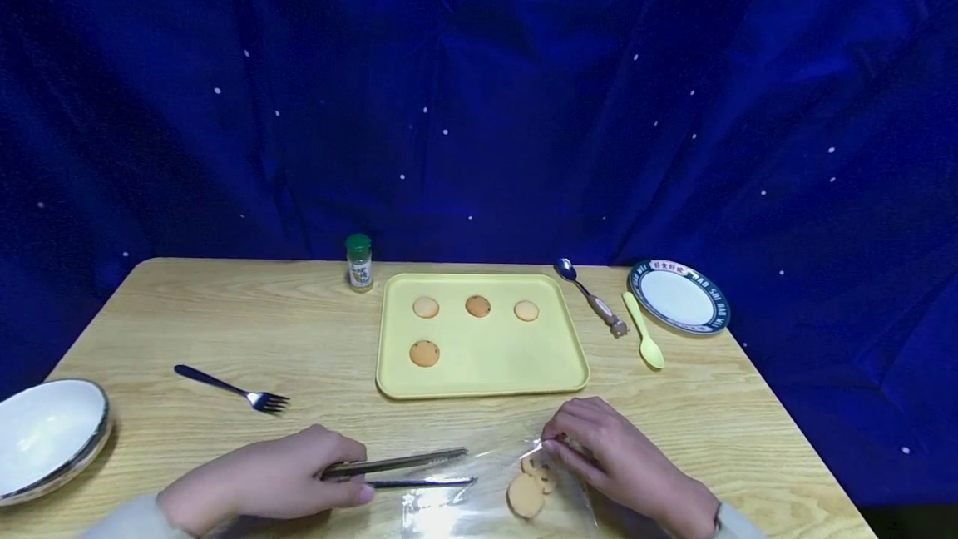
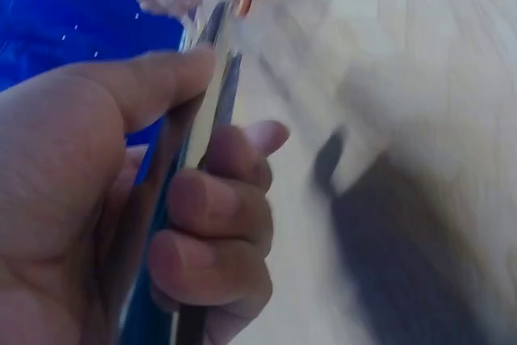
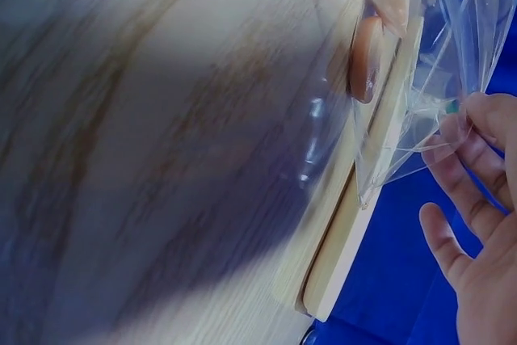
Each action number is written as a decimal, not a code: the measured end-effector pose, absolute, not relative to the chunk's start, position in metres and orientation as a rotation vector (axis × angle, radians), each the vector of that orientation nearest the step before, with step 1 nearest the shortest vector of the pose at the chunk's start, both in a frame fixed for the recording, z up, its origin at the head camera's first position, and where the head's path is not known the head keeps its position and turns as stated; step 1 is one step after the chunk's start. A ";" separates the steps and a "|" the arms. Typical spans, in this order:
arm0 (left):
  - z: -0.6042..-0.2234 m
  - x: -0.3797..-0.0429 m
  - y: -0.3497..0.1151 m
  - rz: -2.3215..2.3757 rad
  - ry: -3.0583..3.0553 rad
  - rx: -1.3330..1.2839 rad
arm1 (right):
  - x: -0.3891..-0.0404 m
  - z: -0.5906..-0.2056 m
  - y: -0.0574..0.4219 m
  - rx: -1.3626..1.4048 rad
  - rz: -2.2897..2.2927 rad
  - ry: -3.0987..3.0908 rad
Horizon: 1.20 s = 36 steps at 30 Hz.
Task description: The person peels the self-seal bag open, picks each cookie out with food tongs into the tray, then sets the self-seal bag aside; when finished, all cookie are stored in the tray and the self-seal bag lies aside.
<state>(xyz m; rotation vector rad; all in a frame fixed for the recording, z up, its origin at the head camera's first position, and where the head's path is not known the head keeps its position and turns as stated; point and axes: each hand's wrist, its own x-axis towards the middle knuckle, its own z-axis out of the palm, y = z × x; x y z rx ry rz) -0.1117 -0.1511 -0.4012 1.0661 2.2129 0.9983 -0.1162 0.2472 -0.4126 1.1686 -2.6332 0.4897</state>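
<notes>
My left hand grips a pair of metal tongs whose arms stand apart, tips pointing right toward a clear plastic bag. Thumb and curled fingers close round the tongs in the left wrist view. The right hand pinches the bag's edge between thumb and fingers, also seen in the right wrist view. Inside the bag are a plain round cookie and darker-spotted cookies partly hidden behind it. Beyond the hands lies a yellow tray with several cookies, three along the back and one spotted cookie at front left.
A fork and a white bowl are on the left. A green-capped seasoning jar stands behind the tray. To its right lie a metal spoon, a yellow spoon and a dark-rimmed plate.
</notes>
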 end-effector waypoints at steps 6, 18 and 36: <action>-0.401 -0.115 -0.130 1.030 2.163 0.968 | -0.117 -0.412 0.246 1.182 0.475 -2.594; -0.411 -0.115 -0.107 1.087 1.995 0.726 | -0.116 -0.414 0.244 1.146 0.479 -2.600; -0.409 -0.117 -0.092 0.920 2.123 0.962 | -0.115 -0.413 0.243 1.152 0.466 -2.599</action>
